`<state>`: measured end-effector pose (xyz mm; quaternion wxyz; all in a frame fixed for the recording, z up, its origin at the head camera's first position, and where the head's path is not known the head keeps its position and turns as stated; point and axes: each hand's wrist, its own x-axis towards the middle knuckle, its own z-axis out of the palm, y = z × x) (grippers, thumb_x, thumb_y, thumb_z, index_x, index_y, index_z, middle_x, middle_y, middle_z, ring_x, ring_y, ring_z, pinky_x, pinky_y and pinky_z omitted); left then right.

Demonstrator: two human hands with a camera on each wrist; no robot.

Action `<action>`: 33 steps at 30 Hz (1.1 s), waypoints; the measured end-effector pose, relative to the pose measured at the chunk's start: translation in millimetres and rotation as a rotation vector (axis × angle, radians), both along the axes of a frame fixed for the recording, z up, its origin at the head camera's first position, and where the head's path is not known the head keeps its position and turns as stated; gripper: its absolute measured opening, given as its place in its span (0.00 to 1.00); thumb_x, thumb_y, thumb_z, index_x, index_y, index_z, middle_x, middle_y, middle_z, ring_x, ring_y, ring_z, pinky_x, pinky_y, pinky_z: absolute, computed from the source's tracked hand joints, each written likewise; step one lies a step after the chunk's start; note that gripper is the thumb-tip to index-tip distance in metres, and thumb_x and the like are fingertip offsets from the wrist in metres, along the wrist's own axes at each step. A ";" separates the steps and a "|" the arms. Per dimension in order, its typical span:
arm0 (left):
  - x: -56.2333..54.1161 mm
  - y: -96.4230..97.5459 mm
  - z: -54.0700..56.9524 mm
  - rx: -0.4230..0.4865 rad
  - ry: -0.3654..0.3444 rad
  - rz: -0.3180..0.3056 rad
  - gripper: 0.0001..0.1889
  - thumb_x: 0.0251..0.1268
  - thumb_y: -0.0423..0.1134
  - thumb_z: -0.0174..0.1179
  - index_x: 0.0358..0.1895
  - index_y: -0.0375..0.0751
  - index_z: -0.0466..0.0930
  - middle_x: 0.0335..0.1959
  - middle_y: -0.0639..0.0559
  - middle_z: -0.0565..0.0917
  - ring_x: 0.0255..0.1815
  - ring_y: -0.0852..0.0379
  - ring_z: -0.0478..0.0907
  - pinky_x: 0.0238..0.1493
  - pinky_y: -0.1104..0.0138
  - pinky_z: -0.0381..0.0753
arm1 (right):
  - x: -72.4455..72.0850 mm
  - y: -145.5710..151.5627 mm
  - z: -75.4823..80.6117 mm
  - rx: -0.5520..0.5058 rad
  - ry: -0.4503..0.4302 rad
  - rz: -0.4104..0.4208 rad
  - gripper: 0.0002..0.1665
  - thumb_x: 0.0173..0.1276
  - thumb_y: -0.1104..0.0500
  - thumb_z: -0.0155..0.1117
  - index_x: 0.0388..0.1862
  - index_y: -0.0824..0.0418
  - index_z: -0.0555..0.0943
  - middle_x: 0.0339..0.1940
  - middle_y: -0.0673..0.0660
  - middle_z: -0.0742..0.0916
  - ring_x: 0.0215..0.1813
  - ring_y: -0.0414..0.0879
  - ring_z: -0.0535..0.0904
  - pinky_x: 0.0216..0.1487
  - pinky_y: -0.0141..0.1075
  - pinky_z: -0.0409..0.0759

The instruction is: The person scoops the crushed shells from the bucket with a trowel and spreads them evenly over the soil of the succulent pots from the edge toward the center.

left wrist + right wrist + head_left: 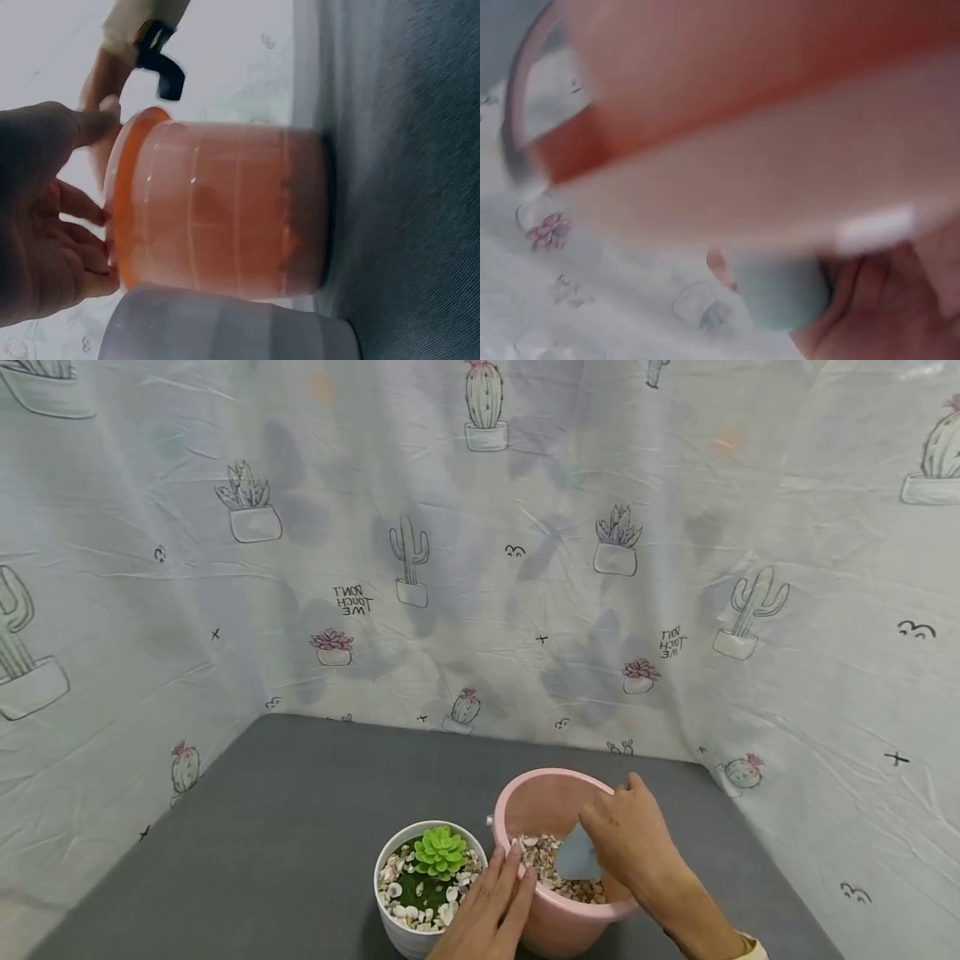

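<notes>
In the head view, my right hand grips a small pale blue-grey shovel, its blade down among stones and shells inside a pink bucket. The right wrist view catches the shovel's pale green-looking handle in the fingers, beneath the blurred bucket wall. My left hand rests its straight fingers on the bucket's near-left rim. From the left wrist, the thumb and fingertips of that hand meet the rim of the bucket, which stands upright.
Left of the bucket, close beside it, stands a white pot with a green succulent and white pebbles. Both rest on a dark grey tabletop. A cactus-print curtain surrounds the table at the back and sides.
</notes>
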<state>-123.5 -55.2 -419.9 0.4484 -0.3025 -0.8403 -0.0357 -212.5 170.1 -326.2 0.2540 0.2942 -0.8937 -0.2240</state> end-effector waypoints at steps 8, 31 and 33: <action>-4.5 0.4 -1.2 -0.054 0.033 -0.020 0.30 0.86 0.58 0.39 0.72 0.39 0.72 0.84 0.37 0.60 0.69 0.50 0.81 0.63 0.69 0.81 | -4.6 -1.4 -19.6 -0.087 -0.134 0.085 0.22 0.39 0.60 0.84 0.12 0.51 0.74 0.15 0.46 0.79 0.22 0.45 0.77 0.32 0.45 0.78; -1.5 -27.6 10.7 0.165 -0.180 -0.204 0.38 0.78 0.63 0.55 0.78 0.40 0.68 0.75 0.41 0.76 0.72 0.49 0.77 0.61 0.62 0.86 | 13.8 34.8 27.1 -0.502 -0.337 -0.022 0.21 0.65 0.61 0.74 0.16 0.41 0.81 0.13 0.39 0.67 0.19 0.34 0.56 0.23 0.28 0.59; -0.2 -38.9 16.3 0.247 -0.231 -0.173 0.39 0.76 0.62 0.59 0.80 0.42 0.66 0.76 0.43 0.75 0.73 0.48 0.77 0.60 0.60 0.87 | 15.8 37.2 34.5 -0.519 -0.315 -0.029 0.20 0.64 0.61 0.75 0.17 0.41 0.82 0.13 0.38 0.69 0.19 0.34 0.58 0.23 0.28 0.60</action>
